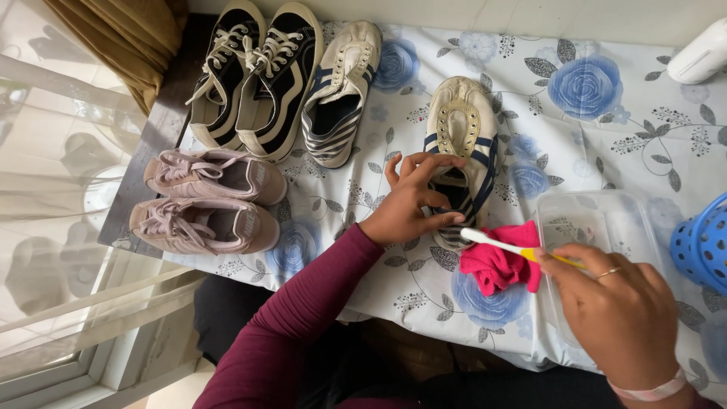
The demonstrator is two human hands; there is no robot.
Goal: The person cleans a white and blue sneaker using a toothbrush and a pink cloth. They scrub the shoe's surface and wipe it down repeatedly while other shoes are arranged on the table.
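Flowered cloth is covering the surface (606, 129). Left hand (405, 204) fingers are holding the striped shoe (460, 151) down. Right hand (621, 310) fingers are closing around a toothbrush (507, 246), bristles touching the shoe's heel. Gentle, short strokes should be cleaning best.

Hidden: my left hand (409, 201) covers the striped shoe's (462, 144) heel opening | my right hand (617, 310) conceals the toothbrush (515, 247) handle end | cut off: blue basket (700, 242), white bottle (700, 53) at right edge
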